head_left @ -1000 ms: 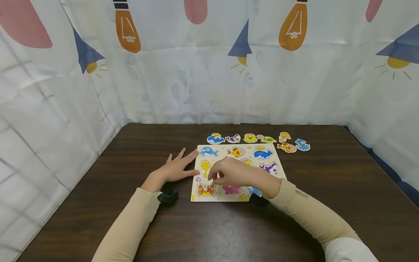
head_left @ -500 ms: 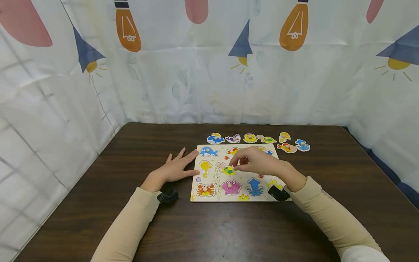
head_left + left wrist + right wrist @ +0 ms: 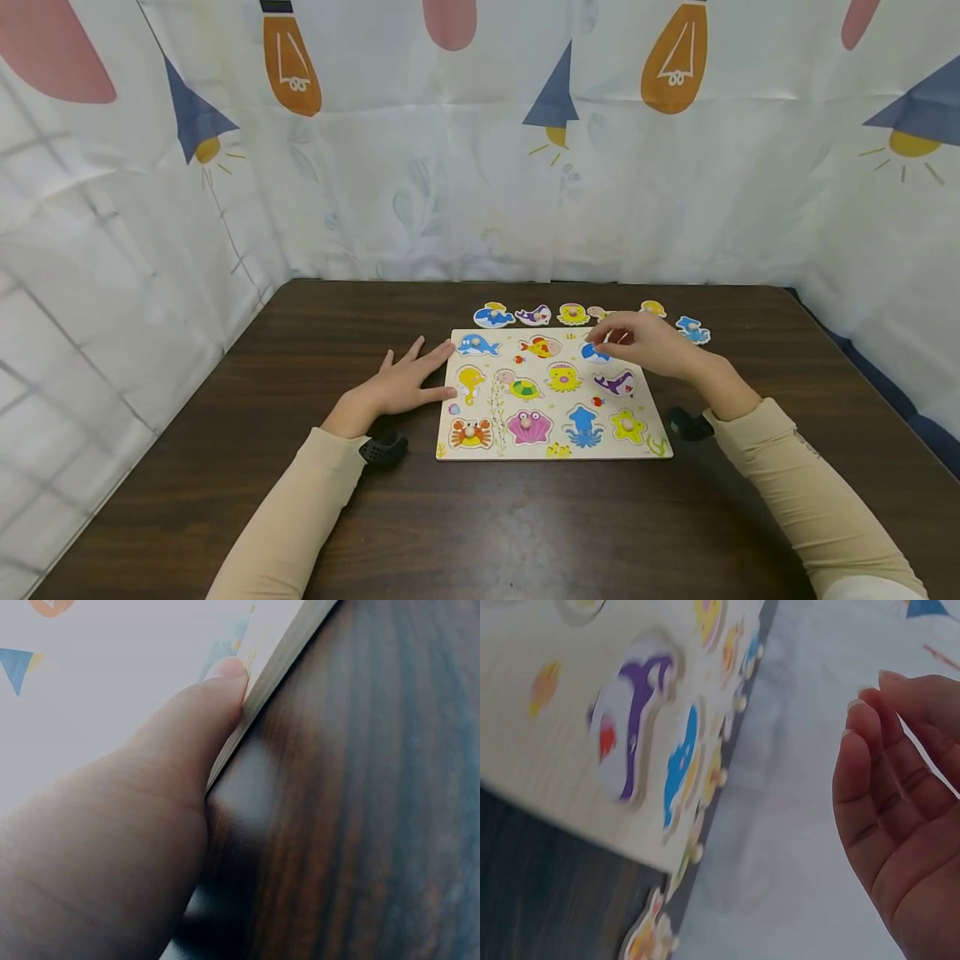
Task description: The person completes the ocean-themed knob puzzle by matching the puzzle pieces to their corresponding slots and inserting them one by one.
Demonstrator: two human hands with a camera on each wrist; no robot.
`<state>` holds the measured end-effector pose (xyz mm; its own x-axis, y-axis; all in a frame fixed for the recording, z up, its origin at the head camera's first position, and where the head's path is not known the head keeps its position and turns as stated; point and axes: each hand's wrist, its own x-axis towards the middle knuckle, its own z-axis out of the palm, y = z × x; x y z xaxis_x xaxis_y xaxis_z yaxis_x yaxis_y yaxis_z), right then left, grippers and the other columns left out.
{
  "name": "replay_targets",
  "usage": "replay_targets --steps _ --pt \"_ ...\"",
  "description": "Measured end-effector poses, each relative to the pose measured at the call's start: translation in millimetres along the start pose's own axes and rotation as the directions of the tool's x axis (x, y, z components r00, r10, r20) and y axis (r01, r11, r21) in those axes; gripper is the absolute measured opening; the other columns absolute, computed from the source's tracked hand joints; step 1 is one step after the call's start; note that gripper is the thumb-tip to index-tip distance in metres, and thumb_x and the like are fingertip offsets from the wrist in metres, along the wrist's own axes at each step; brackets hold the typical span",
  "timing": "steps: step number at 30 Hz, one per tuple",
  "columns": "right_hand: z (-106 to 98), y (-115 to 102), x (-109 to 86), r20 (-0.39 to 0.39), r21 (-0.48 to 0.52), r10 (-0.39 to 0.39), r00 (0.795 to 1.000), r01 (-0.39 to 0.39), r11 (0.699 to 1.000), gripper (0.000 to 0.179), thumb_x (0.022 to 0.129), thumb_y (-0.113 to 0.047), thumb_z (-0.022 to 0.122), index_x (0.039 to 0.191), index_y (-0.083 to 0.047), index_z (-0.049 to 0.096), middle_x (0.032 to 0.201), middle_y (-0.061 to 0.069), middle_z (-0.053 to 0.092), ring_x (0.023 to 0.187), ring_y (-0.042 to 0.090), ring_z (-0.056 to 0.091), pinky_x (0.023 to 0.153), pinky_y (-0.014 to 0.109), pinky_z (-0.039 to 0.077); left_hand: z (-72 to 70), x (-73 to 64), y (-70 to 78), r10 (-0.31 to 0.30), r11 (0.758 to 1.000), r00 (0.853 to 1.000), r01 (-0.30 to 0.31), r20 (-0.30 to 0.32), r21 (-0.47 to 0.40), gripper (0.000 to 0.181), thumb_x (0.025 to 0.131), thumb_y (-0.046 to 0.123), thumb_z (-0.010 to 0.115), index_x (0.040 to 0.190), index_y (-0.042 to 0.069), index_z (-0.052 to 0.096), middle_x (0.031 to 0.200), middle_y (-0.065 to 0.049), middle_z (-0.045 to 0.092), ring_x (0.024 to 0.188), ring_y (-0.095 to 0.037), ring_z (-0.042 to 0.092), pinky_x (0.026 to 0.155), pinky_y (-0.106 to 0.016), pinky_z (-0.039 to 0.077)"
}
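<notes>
While the right hand [image 3: 648,343] hangs with fingers loosely bent and empty, the loose turtle piece [image 3: 597,313] lies just beyond them, partly hidden.
Farther off, the left hand [image 3: 397,392], fingers spread, touches the puzzle board [image 3: 649,407].

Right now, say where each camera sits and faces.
Head: on the head, facing forward and down at the board, table and curtain; left hand, right hand and sleeves show.
Left wrist: on that wrist, facing the board's edge and table; left hand shows.
Right wrist: on that wrist, facing the board and curtain; right hand shows.
Head and right wrist share the board's purple whale.
</notes>
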<state>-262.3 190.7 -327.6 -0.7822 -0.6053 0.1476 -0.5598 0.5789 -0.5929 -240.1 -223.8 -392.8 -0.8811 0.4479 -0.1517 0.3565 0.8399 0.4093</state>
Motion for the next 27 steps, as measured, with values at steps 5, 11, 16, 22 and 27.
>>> replay_targets --steps 5,11,16,22,27 --pt "-12.6 17.0 -7.9 -0.076 -0.023 0.078 0.994 -0.08 0.997 0.018 0.098 -0.005 0.069 0.115 0.001 0.073 0.102 0.007 0.068 0.085 0.023 0.056 0.07 0.03 0.05 -0.9 0.4 0.3 0.002 1.0 1.0 -0.002 -0.003 0.001 0.09 0.098 0.063 0.057 0.167 0.022 0.014 0.171 -0.003 0.014 0.156 -0.039 -0.005 0.113 -0.074 -0.008" --pt "-25.9 43.0 -17.7 -0.117 0.012 0.185 0.976 -0.185 0.983 0.019 0.102 -0.009 0.065 0.116 0.002 0.072 0.107 0.014 0.068 0.087 0.029 0.061 0.071 0.032 0.054 0.7 -0.3 0.6 -0.004 1.0 1.0 0.004 0.003 0.003 0.091 0.098 0.065 0.056 0.167 0.023 0.013 0.171 -0.003 0.014 0.156 -0.038 -0.005 0.113 -0.074 -0.008" --pt "-34.5 61.7 -21.3 -0.133 0.018 0.224 0.965 -0.224 0.974 0.023 0.104 -0.012 0.062 0.12 0.004 0.069 0.11 0.02 0.068 0.089 0.029 0.062 0.07 0.03 0.053 0.9 -1.1 1.1 -0.013 1.0 1.0 0.013 0.003 0.0 0.091 0.097 0.065 0.056 0.167 0.025 0.013 0.171 -0.001 0.014 0.156 -0.037 -0.004 0.113 -0.073 -0.007" --pt "-39.7 76.2 -19.3 -0.123 0.061 0.287 0.95 -0.282 0.958 0.029 0.105 -0.014 0.06 0.124 0.009 0.065 0.114 0.026 0.068 0.088 0.03 0.065 0.074 0.037 0.056 0.9 -1.1 0.9 -0.013 1.0 1.0 0.013 -0.003 0.01 0.091 0.097 0.065 0.057 0.167 0.024 0.014 0.171 -0.001 0.014 0.156 -0.038 -0.004 0.113 -0.074 -0.006" --pt "-37.8 88.7 -15.4 -0.097 0.071 0.345 0.934 -0.339 0.938 0.027 0.104 -0.01 0.062 0.121 0.01 0.065 0.107 0.024 0.069 0.083 0.026 0.063 0.073 0.038 0.055 0.6 -1.3 2.2 -0.014 1.0 1.0 0.014 -0.003 0.01 0.092 0.097 0.065 0.057 0.167 0.024 0.014 0.171 -0.001 0.014 0.156 -0.038 -0.004 0.114 -0.073 -0.006"
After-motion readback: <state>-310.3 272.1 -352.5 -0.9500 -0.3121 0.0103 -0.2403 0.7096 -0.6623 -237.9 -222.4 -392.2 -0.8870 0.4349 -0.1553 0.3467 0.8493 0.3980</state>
